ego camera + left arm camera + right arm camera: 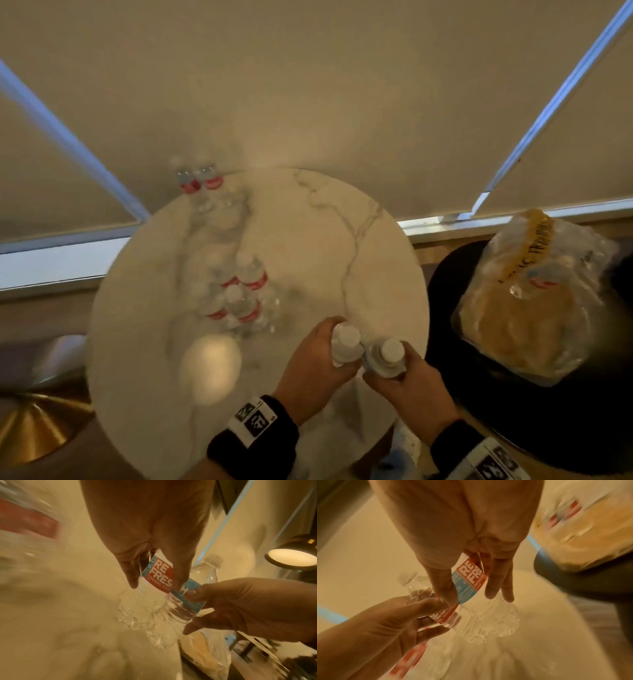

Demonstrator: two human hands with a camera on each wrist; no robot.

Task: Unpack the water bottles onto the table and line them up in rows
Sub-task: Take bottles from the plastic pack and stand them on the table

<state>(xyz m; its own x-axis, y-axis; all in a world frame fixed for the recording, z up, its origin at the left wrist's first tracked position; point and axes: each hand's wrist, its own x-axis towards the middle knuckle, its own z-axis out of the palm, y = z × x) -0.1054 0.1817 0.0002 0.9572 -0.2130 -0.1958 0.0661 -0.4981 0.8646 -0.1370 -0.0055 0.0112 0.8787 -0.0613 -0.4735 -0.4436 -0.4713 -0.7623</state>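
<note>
clear plastic water bottles with red labels [245, 291] stand mid-frame on my round white marble table [342, 246]; my left hand [310, 363] and right hand [407, 383] each grip one bottle, and the torn plastic pack [534, 298] at right holds more

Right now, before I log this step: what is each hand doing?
Left hand: closed around a water bottle.
Right hand: closed around another water bottle.
Both held upright, side by side, above the table.

A lounge-like room: round marble table [376, 260], drawn roller blinds [308, 85], lit lamp [291, 557].
</note>
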